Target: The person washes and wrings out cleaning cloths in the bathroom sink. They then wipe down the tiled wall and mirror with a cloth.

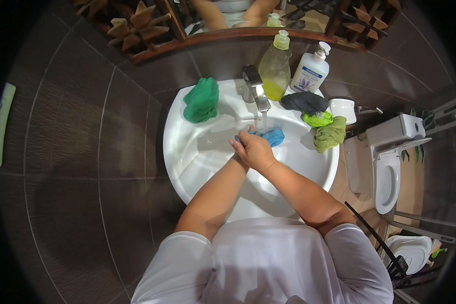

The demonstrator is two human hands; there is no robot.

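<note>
Over the white washbasin (182, 152), both hands are closed on a wet-looking blue cloth (273, 137) below the running tap (257, 88). My right hand (257, 151) lies across the top with its fingers wrapped round. Beneath it, my left hand (243, 158) is largely covered, and most of its fingers are hidden. A bunched end of the cloth sticks out to the right of the hands, and a small bit of blue shows at their left. Water falls from the spout just behind my fingers.
On the basin's rim lie a green cloth bundle (201, 100), a dark grey one (304, 102), a lime one (318, 119) and an olive one (330, 135). A dish soap bottle (275, 68) and a pump bottle (310, 70) stand behind. A toilet (387, 182) is at right.
</note>
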